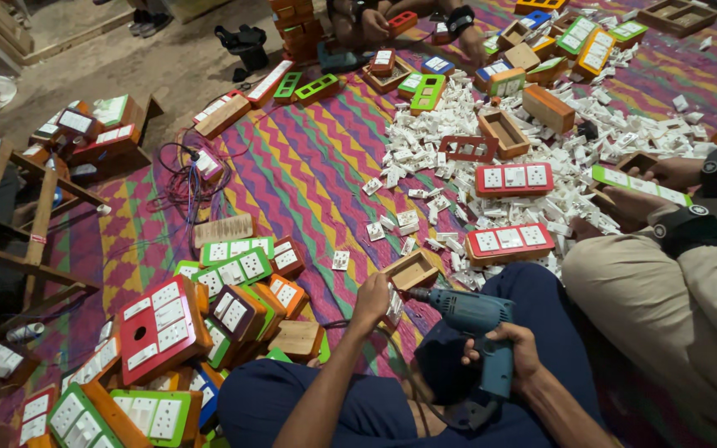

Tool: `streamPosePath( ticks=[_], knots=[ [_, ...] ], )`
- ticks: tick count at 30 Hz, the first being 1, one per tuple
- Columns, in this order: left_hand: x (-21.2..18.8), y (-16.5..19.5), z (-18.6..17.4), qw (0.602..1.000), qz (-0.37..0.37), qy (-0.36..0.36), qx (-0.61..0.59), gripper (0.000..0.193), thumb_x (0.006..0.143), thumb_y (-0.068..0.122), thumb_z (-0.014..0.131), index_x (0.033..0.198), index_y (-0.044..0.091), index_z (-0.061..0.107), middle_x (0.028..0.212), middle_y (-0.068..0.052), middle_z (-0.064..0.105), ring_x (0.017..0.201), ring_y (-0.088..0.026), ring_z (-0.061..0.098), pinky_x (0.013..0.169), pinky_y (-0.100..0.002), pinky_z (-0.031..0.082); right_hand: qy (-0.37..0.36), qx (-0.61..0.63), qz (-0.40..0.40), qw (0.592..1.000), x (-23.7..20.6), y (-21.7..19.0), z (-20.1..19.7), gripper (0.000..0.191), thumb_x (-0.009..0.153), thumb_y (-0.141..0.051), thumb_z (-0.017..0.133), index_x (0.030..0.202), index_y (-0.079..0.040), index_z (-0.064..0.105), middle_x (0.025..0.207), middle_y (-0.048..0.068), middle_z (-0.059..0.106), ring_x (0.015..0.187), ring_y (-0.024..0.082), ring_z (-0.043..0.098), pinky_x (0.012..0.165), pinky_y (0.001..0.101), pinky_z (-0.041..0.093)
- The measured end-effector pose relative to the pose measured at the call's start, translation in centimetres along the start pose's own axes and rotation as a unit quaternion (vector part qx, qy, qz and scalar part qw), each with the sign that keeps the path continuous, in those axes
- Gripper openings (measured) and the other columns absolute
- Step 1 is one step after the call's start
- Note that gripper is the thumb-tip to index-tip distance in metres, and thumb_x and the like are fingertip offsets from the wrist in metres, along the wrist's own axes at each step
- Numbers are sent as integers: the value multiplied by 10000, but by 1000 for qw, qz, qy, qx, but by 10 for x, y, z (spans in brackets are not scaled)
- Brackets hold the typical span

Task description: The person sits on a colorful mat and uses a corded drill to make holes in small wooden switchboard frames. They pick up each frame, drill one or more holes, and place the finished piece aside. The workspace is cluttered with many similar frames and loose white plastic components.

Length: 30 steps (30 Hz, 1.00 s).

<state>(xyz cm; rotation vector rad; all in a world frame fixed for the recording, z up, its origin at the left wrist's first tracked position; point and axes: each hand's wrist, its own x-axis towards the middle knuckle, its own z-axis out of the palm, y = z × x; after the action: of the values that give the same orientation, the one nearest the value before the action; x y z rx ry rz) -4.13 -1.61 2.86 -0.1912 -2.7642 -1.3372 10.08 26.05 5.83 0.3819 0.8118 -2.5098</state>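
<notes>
My right hand (pixel 514 348) grips the handle of a blue electric drill (pixel 475 319) that lies across my lap and points left. Its tip meets a small white part pinched in my left hand (pixel 373 299), just below an open wooden box (pixel 410 270) on the mat. Two red-faced switch boards with white sockets (pixel 509 241) (pixel 514 178) lie just beyond, at the edge of a big heap of loose white sockets (pixel 491 133).
A pile of finished boards in red, green and orange (pixel 192 323) sits at my left. Another person's hands (pixel 653 187) hold a green board at right; a third person's hands (pixel 408 25) are at the top. A wooden stool (pixel 10 216) and tangled wires (pixel 188 178) are left.
</notes>
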Motion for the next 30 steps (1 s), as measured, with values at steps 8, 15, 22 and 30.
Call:
streamPosePath(
  ticks=[8, 15, 22, 30],
  knots=[
    [-2, 2, 5, 998, -42, 15, -49, 447, 1001, 307, 332, 1023, -16, 640, 1131, -294, 633, 1106, -484, 584, 948, -521, 454, 6, -27, -17, 999, -4, 0, 4, 665, 662, -185, 557, 1244, 136, 545, 784, 191, 653, 663, 288, 638, 788, 495, 570],
    [-1, -3, 7, 999, -37, 11, -33, 416, 1000, 273, 359, 1008, -18, 655, 1110, -283, 656, 1082, -467, 609, 945, -513, 468, -2, -66, -41, 997, 0, 3, -6, 675, 650, -153, 570, 1256, 144, 539, 792, 217, 654, 645, 307, 640, 753, 527, 582],
    [2, -23, 18, 981, 102, 7, 166, 289, 943, 190, 420, 1010, 20, 645, 1030, -225, 675, 993, -427, 640, 881, -513, 493, -2, -52, -27, 998, 1, 3, -13, 689, 656, -148, 569, 1282, 137, 533, 783, 222, 646, 634, 302, 630, 732, 524, 582],
    [-6, -16, 13, 1000, -15, 6, 7, 382, 995, 241, 364, 1006, 4, 663, 1084, -254, 670, 1052, -461, 613, 912, -504, 478, -35, -48, -29, 998, -6, 0, -8, 684, 676, -149, 581, 1299, 130, 541, 792, 209, 641, 641, 287, 628, 758, 528, 583]
  ],
)
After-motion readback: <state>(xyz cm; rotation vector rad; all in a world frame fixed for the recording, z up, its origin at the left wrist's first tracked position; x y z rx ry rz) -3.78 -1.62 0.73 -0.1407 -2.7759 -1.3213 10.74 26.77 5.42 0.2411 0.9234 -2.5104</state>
